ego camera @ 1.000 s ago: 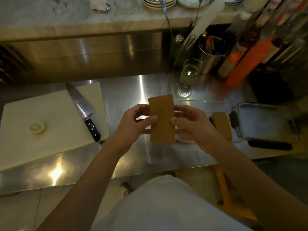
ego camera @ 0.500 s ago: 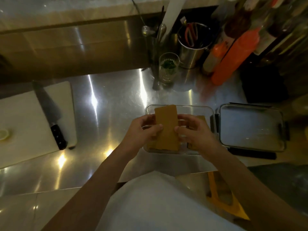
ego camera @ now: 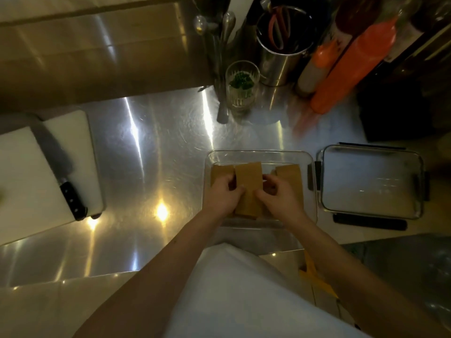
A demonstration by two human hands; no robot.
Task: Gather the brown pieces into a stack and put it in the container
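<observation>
A stack of brown rectangular pieces (ego camera: 249, 184) is held from both sides inside the clear glass container (ego camera: 258, 153) on the steel counter. My left hand (ego camera: 223, 195) grips its left edge and my right hand (ego camera: 278, 198) grips its right edge. More brown pieces lie in the container on either side: one at the left (ego camera: 219, 172) and one at the right (ego camera: 289, 172), both partly hidden by my hands.
The container's lid (ego camera: 371, 181) lies just right of it. A white cutting board (ego camera: 29, 176) with a black-handled knife (ego camera: 61, 172) is at the left. A glass with herbs (ego camera: 241, 86), a steel utensil pot (ego camera: 280, 62) and orange squeeze bottles (ego camera: 351, 67) stand at the back.
Both hands have carried the brown stack from above the counter down into the glass container. The view has shifted to the right and tilted down.
</observation>
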